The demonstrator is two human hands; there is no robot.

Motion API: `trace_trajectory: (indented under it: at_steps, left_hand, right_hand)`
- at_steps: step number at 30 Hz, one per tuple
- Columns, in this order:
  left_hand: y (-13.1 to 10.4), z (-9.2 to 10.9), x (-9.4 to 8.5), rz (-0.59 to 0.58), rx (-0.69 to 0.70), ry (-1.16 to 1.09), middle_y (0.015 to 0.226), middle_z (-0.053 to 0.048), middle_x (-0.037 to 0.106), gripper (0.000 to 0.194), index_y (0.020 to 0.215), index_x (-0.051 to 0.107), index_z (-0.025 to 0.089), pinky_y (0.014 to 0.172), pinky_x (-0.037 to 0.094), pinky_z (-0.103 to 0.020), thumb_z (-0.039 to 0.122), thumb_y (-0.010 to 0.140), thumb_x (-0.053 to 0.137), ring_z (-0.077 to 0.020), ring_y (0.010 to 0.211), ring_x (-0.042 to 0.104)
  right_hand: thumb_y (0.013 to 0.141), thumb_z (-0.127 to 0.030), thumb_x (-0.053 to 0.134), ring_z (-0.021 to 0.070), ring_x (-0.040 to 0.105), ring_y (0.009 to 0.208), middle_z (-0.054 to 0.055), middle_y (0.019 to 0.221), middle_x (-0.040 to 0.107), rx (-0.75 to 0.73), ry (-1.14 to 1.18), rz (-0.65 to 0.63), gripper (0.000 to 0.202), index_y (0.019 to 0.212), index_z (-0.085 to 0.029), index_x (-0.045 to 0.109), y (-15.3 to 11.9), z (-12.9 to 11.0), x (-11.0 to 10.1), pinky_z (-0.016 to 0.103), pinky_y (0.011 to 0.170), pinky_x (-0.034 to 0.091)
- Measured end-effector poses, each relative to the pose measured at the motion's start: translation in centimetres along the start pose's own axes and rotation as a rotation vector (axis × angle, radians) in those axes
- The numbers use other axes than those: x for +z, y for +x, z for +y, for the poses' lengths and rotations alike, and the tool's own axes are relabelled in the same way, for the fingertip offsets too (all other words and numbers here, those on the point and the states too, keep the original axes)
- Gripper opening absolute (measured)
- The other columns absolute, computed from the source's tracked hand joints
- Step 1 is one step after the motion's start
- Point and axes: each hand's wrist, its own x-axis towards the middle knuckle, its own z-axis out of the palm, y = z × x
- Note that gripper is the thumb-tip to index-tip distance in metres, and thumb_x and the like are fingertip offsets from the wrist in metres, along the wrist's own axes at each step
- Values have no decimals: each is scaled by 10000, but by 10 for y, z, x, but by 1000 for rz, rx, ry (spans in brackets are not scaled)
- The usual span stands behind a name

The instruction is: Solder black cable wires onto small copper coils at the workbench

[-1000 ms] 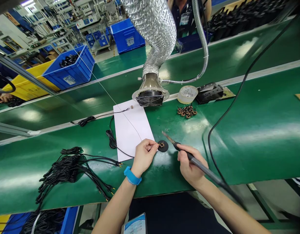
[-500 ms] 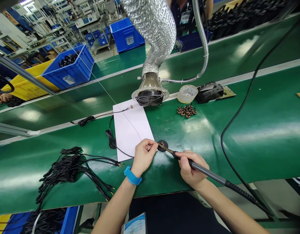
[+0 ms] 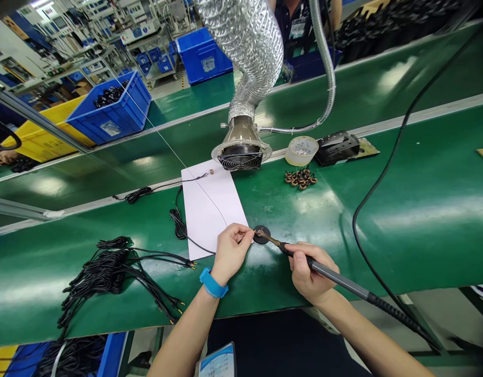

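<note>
Green surface (image 3: 402, 209) before us: our left hand (image 3: 234, 248) pinches fine wire (image 3: 173, 150) running down across paper (image 3: 212, 214), fingertips at edge of black disc (image 3: 264, 241). Our right hand (image 3: 313, 272) grasps iron (image 3: 339, 278), tip over small piece (image 3: 259, 231) on disc. Disc lies between both, just beside paper. Cables (image 3: 108, 269) heap at our left; brown parts (image 3: 301, 179) cluster beyond disc, toward right.

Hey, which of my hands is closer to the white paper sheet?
Left. Your left hand covers the near right corner of the white paper sheet in this view; your right hand, holding the soldering iron, is farther off, right of the black disc.
</note>
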Motion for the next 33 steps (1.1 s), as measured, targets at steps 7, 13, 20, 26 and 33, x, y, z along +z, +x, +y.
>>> trace_trajectory:
  at_steps: [7, 13, 20, 26, 33]
  left_hand:
    - [-1, 0, 0, -2, -5, 8, 717, -15, 608, 221, 855, 684, 123, 594, 363, -224, 343, 869, 665, -105, 626, 467]
    - [0, -2, 1, 14, -6, 20, 718, -17, 613, 215, 851, 686, 125, 584, 356, -222, 337, 874, 659, -102, 620, 470]
    - [0, -2, 1, 22, -4, 8, 710, -17, 617, 199, 852, 687, 131, 590, 373, -222, 326, 876, 660, -107, 627, 499]
    - [1, -2, 1, 30, -2, 7, 732, -28, 635, 192, 858, 690, 133, 590, 377, -224, 323, 879, 662, -110, 634, 507]
    - [0, 3, 1, 21, -10, -1, 690, -9, 595, 199, 845, 675, 130, 575, 367, -218, 324, 885, 653, -102, 614, 490]
  right_hand:
    - [877, -123, 568, 149, 672, 588, 0, 728, 733, 36, 19, 9, 169, 912, -207, 711, -1, 1, -1, 306, 592, 563]
    - [873, -133, 570, 168, 686, 612, 11, 716, 730, 51, 15, 2, 167, 909, -206, 717, -5, 3, -2, 325, 615, 574]
    - [874, -150, 574, 173, 684, 598, 6, 682, 715, 72, 32, 10, 159, 906, -207, 719, -6, 4, -1, 331, 606, 566]
    - [887, -141, 576, 154, 674, 580, 7, 718, 726, 49, 37, 3, 159, 942, -206, 710, -3, 0, -1, 320, 601, 564]
    - [892, -55, 609, 154, 708, 777, 25, 882, 726, -63, 0, -234, 378, 1225, -232, 635, 12, -3, 11, 303, 737, 592]
